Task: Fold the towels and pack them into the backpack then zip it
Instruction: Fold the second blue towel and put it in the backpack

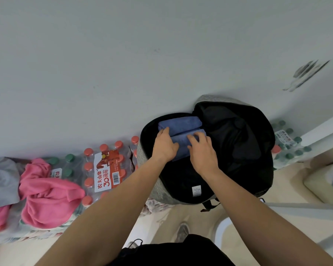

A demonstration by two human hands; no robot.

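Observation:
A grey backpack (148, 181) with a black lining lies wide open against the wall, its flap (236, 131) thrown back to the right. Inside its top left part lie two folded blue towels, one (181, 122) behind the other (182, 145). My left hand (164, 144) rests on the left end of the nearer towel, fingers spread. My right hand (202, 150) presses down on its right part, fingers curled over the fold. A crumpled pink towel (48, 191) lies on the bottle packs at the left, beside a grey towel (2, 179).
Shrink-wrapped packs of water bottles with red caps (104, 169) line the wall left of the backpack; green-capped packs (288, 143) stand at the right. A beige container (325, 181) sits at the far right. My shoe (182, 232) is on the pale floor below.

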